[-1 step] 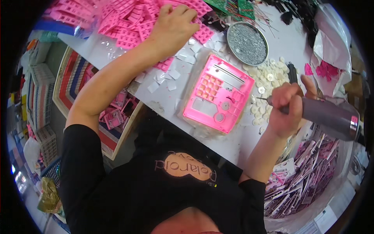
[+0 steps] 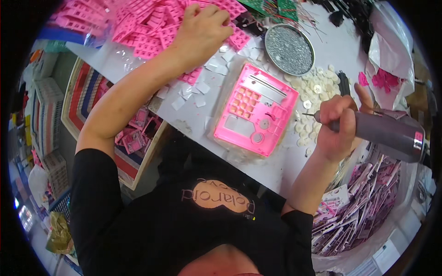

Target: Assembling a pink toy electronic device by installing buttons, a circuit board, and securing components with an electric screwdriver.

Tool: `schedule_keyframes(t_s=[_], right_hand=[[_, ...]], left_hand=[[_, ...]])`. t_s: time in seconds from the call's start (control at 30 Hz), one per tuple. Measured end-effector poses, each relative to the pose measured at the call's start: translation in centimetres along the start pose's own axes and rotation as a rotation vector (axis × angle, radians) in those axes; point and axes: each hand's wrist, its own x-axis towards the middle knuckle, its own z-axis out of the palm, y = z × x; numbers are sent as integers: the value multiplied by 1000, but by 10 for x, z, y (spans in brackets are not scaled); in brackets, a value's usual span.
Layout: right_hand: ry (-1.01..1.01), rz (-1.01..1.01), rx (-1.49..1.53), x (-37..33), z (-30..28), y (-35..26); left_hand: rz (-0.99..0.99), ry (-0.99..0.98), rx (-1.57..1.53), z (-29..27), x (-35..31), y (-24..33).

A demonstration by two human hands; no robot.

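My left hand (image 2: 202,34) reaches into a heap of pink plastic keypad pieces (image 2: 149,23) at the far left of the table. Its fingers are bent down, and their tips are hidden among the pieces. A grey electric screwdriver (image 2: 386,133) is gripped in my right hand (image 2: 338,124), one finger raised, its thin bit pointing left. Left of the bit lies an open pink plastic housing (image 2: 255,110) with a grid of square openings, a metal strip and round fittings. It rests on a clear-wrapped block, with neither hand touching it.
A round dish of small metal screws (image 2: 290,49) stands behind loose white discs (image 2: 317,87). White paper squares (image 2: 198,94) lie left of the housing. Green circuit boards (image 2: 271,9) are at the back. A bag of pink-and-white parts (image 2: 357,211) stands right; a striped crate (image 2: 126,165) stands left.
The whole view has shifted very slightly. Both hands hold nearly the same positions, and the screwdriver stays in my right hand.
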Motion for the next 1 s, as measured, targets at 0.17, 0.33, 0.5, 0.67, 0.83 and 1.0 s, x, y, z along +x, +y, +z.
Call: schedule_keyframes(t_s=[0.17,0.33,0.5,0.67,0.83,1.0], right_hand=[[392,-460,-717,-15,5,-21],[-176,-377,-752,-67,6,-25],[-363,-230,-645,-68,38,-9],[-497,-195,-631,-69,44,-7],[-510,-174,-673,-77,53,2],[-559,219,-605,-58,44,4]], left_hand=[[-67,77,-382,-34,-17,5],[-730,-326,-1438,-92,-52,67],[-1109,-697,-2206,-93,-71,98],[-1111,-528,-2328,-94,-78,110],[-999,-553,-2273,-92,-85,109],[-745,-436,-1560,-104,-79,77]])
